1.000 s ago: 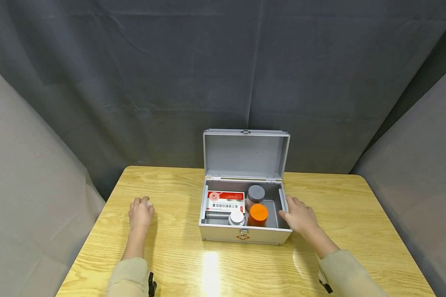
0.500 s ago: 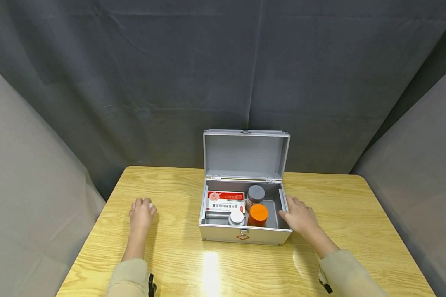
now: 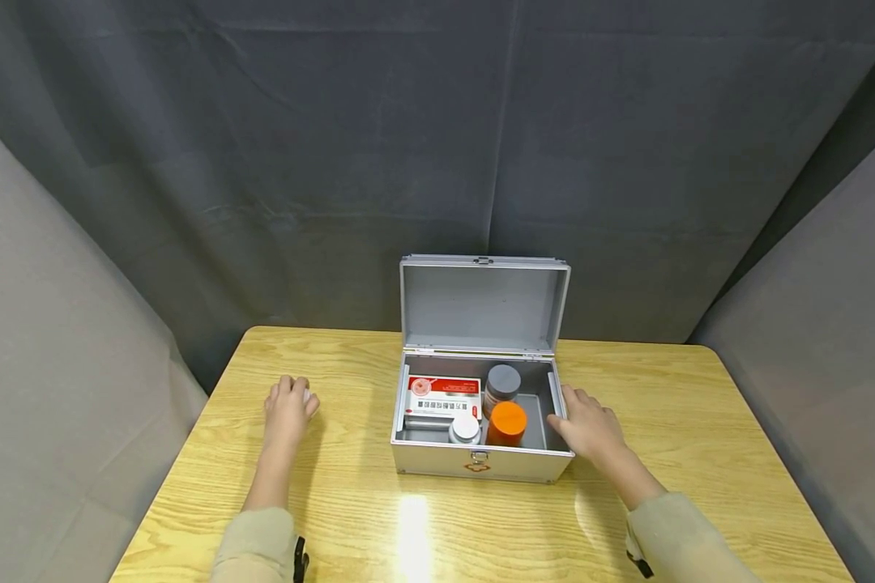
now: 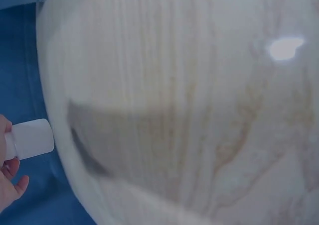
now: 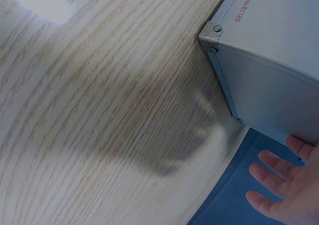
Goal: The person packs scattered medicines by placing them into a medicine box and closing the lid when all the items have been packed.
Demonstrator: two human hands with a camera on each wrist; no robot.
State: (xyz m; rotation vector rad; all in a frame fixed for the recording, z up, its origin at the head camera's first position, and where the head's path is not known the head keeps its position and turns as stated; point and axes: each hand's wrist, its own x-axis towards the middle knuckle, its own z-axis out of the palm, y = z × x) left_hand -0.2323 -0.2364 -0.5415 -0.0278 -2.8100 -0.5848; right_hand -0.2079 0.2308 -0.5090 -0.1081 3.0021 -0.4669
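My left hand (image 3: 288, 411) grips a small white plastic bottle (image 4: 33, 138) above the left part of the table; only a bit of it shows past the fingers in the head view. On the table stands a silver first-aid box (image 3: 437, 461) with its lid (image 3: 484, 308) raised. My right hand (image 3: 591, 425) holds its right wall, thumb over the rim, other fingers outside and spread in the right wrist view. Inside the box are a red-and-white medicine carton (image 3: 443, 398), a white-capped bottle (image 3: 464, 429), an orange-capped bottle (image 3: 506, 424) and a grey-capped bottle (image 3: 502, 382).
The wooden table (image 3: 350, 518) has rounded back corners. A dark grey curtain (image 3: 299, 162) hangs behind it, and pale cloth panels (image 3: 58, 364) stand at both sides. The raised lid is close to the back edge.
My left hand has shifted slightly right and away from me with the white bottle. The right hand stays at the box wall, and the box has not moved.
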